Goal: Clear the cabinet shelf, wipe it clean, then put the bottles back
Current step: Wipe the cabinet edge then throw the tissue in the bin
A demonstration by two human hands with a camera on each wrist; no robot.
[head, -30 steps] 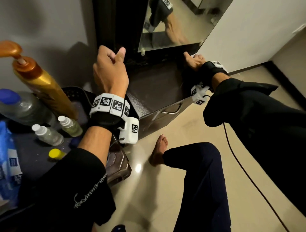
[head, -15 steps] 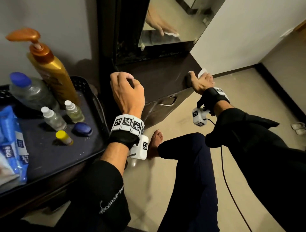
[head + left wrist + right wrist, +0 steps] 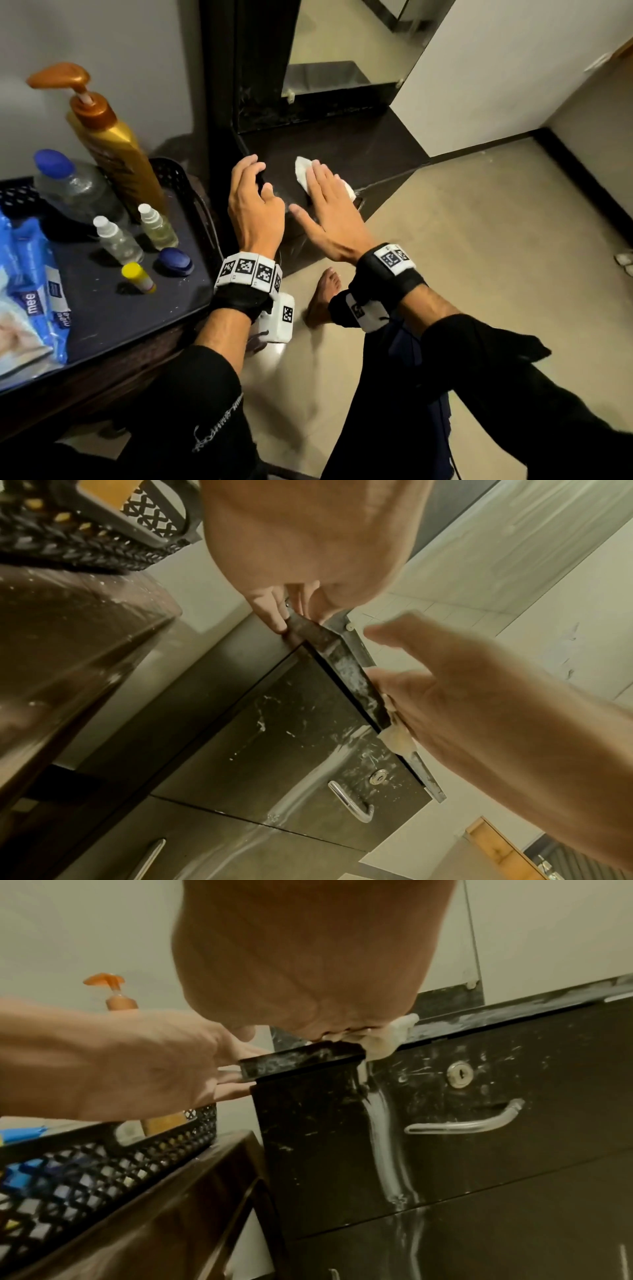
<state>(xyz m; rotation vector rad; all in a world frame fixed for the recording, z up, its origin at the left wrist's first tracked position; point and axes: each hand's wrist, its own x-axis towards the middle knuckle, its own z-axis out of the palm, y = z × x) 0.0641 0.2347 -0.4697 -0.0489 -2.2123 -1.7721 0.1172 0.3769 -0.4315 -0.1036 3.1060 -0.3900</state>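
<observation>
The dark cabinet shelf [image 3: 359, 147] stands bare under a mirror. My right hand [image 3: 318, 178] lies flat with straight fingers on a white wipe [image 3: 302, 168], pressing it onto the shelf near its front left edge; the wipe [image 3: 394, 1039] pokes over the edge. My left hand [image 3: 255, 174] rests on the shelf's left front corner, its fingers [image 3: 236, 1069] lying fairly straight against the shelf's end. On the black tray [image 3: 102, 311] to the left stand a gold pump bottle [image 3: 113, 144], a clear blue-capped bottle [image 3: 68, 185], two small clear bottles [image 3: 116, 240] and a yellow-capped tube [image 3: 137, 277].
A blue wipes pack [image 3: 30, 291] and a blue lid [image 3: 174, 262] also lie on the tray. Below the shelf is a drawer with a metal handle [image 3: 352, 802] and a lock [image 3: 460, 1073]. My bare foot [image 3: 325, 291] is on the tiled floor.
My right hand has slid the wipe from the shelf's right end to its front left. My left hand came down from the air onto the shelf's left corner.
</observation>
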